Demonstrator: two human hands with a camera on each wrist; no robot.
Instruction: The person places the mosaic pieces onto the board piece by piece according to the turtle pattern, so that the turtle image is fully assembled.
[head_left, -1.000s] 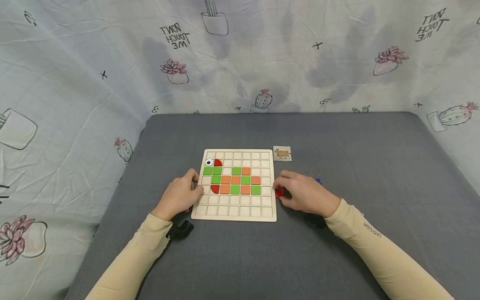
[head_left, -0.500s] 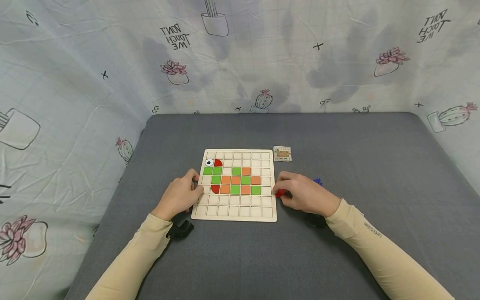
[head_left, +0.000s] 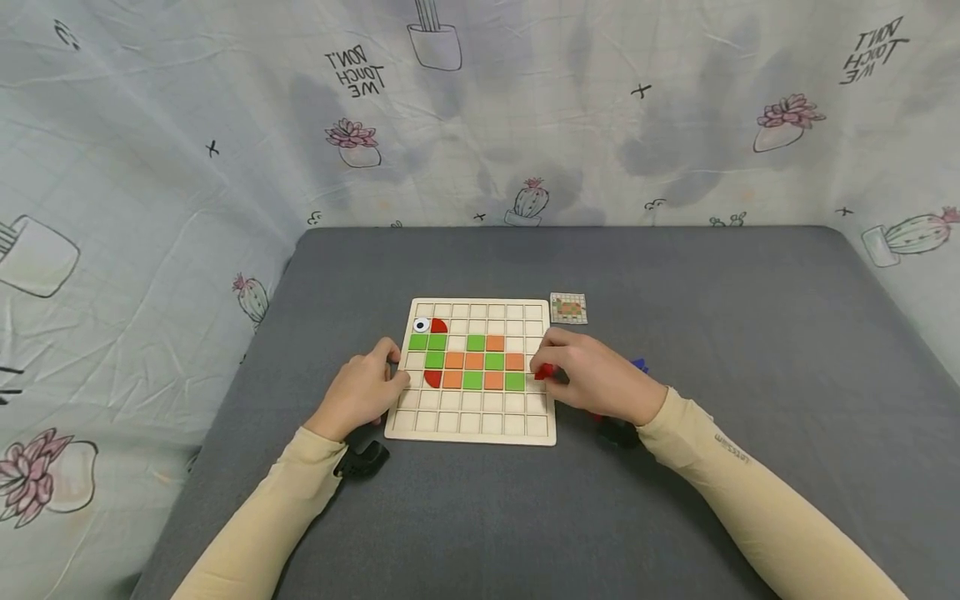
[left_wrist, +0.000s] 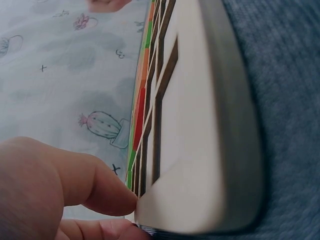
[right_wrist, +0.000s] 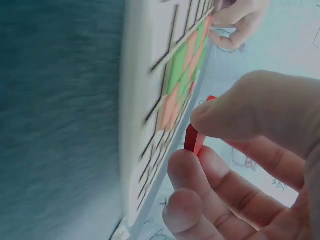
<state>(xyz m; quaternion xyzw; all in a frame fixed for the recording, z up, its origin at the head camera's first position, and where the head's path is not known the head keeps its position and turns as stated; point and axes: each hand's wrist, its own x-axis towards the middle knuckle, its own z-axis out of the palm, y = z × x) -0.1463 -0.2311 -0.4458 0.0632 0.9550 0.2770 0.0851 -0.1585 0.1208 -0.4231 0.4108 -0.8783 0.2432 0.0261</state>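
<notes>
A light wooden grid board [head_left: 471, 425] lies on the table, with green, orange and red tiles and a round eye tile [head_left: 422, 325] set in its squares. My left hand [head_left: 358, 390] holds the board's left edge; in the left wrist view the thumb [left_wrist: 107, 187] touches the rim. My right hand [head_left: 600, 373] is over the board's right border and pinches a red tile [right_wrist: 194, 140] between thumb and fingertips. The tile is tilted and apart from the board in the right wrist view. An orange tile [head_left: 514, 362] lies just left of those fingertips.
A small picture card [head_left: 568, 308] lies beside the board's upper right corner. Blue pieces [head_left: 640, 365] show behind my right hand, and a bit of red [head_left: 596, 415] shows below it, both mostly hidden. Patterned fabric [head_left: 480, 108] hangs behind the grey table [head_left: 480, 517].
My right hand has moved left from the table beside the board to above its right border, carrying the red tile. My left hand has stayed at the left edge.
</notes>
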